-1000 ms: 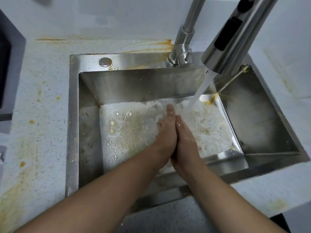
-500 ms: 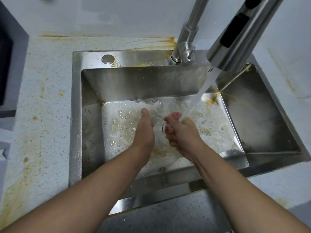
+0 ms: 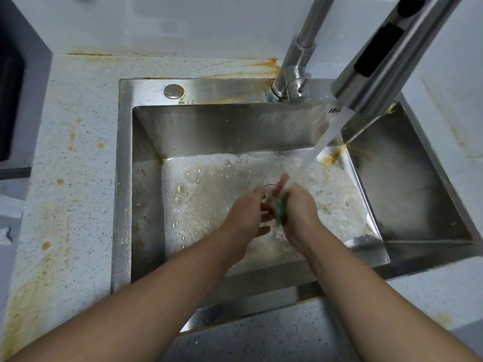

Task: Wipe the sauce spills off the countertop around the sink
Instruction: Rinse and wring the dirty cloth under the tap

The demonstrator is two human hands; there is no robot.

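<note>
Right grip point(image 3: 300, 212) curled tight around a green scouring pad point(image 3: 281, 207), pad squeezed into a lump with its long axis running roughly up-and-away along the palm, only its inner edge showing. Left grip point(image 3: 248, 212) loose and half spread, fingers slightly bent, palm turned toward the pad and just beside it, holding nothing; contact with the pad not clear. Both over the middle of the sink point(image 3: 125, 178), under the stream of water point(image 3: 324, 142) from the pull-out faucet point(image 3: 386, 64), foam and bubbles covering the basin floor below.

Judged as rinsing or wetting the pad, wiping not yet resumed. Sauce spills point(image 3: 49, 270) heaviest on the bench point(image 3: 86, 205) left of the sink: a long orange-yellow smear toward the near left corner, scattered drops further back. More streaks point(image 3: 251, 67) behind the sink beside the faucet base, a fainter patch on the right bench.

Key relation: pad in the right grip, worst mess to the far left, across the sink rim. Reaching it with the right means crossing over the left forearm and the basin; passing the pad to the left, already alongside, looks the shorter route. Back streaks near the faucet base lie straight ahead of the right grip, within easier reach. Likely risk: dripping foamy water onto the bench on the way unless squeezed out first.
</note>
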